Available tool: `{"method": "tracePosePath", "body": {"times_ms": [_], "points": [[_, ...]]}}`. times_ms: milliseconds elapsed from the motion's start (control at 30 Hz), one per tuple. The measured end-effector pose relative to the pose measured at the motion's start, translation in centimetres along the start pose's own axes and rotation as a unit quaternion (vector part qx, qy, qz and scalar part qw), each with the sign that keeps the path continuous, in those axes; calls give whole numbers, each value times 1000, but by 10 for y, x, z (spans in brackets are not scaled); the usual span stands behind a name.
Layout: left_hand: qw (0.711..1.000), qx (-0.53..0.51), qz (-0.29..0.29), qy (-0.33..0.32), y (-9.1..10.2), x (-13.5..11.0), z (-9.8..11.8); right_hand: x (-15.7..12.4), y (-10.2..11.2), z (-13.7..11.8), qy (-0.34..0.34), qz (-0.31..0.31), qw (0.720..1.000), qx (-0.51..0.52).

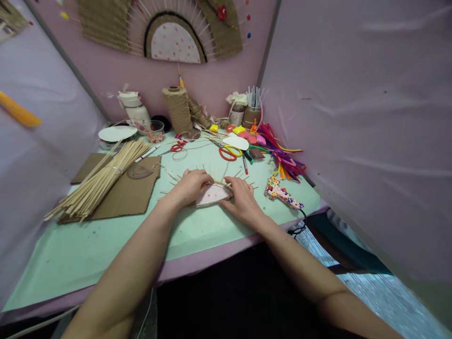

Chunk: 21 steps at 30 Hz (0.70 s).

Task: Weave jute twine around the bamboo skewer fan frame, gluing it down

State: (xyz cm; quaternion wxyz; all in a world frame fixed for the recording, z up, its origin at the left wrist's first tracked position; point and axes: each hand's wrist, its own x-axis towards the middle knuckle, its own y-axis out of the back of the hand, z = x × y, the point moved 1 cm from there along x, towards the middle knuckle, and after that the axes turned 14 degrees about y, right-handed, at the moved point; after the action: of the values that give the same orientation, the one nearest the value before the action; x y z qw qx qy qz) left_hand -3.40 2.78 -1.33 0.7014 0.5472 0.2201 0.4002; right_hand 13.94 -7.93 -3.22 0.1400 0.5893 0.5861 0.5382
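A small half-round craft piece (213, 195) lies on the table before me, its white face dotted with pink. Thin wooden sticks fan out from its curved edge, which has a brown and pale cord-like border. My left hand (193, 186) grips the border at the upper left, fingers bent over it. On the other side my right hand (243, 197) holds the right end, thumb along the bottom and fingers on the curved edge. Both hands cover part of the border and several sticks. A pale cord (170, 174) runs off the piece toward the upper left.
A bundle of sticks (109, 172) lies on cardboard (143, 200) at left. A floral glue gun (282, 193) lies at right, near pipe cleaners (282, 155). Behind are red-handled scissors (176, 148), a twine spool (177, 110) and a white bottle (136, 110). A larger fan-shaped piece (175, 42) hangs above.
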Motion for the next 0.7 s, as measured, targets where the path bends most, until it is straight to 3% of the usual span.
{"method": "tracePosePath", "body": {"times_ms": [267, 700], "points": [[1000, 8, -9, 5, 0, -1, 0, 20, 5, 9, 10, -124, 992, -6], [996, -4, -61, 63, 12, -5, 16, 31, 6, 3, 0, -163, 986, 14]]}}
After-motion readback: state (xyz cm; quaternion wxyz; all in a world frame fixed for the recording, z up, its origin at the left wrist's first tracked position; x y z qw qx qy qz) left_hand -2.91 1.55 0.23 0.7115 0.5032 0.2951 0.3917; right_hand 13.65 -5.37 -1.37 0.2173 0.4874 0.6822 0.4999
